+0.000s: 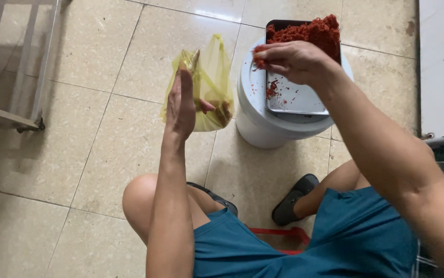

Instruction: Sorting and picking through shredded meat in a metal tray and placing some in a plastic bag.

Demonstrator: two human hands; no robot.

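Your left hand [182, 105] is at centre frame, palm turned toward the right of the frame, fingers extended upward. It holds a translucent yellow plastic bag [210, 77] by the mouth; the thumb presses against the bag's near side. A small amount of brownish content sits in the bag's lower part; what it is cannot be told.

Your right hand [290, 61] is in the upper centre-right of the frame, above a rectangular metal tray [299, 99]. Its fingers are curled closed in a pinch on a small portion of red ground material [259, 55] at the fingertips.

The tray rests on the lid of a white plastic bucket [255, 121] standing on the tiled floor [98, 154]. A heap of the same red ground material [309, 32] occupies the tray's far end; loose red crumbs [272, 90] are scattered on the bare metal near the left rim.

The bag hangs just beside the bucket, to its left. A metal rack leg [26, 67] occupies the upper left of the frame.
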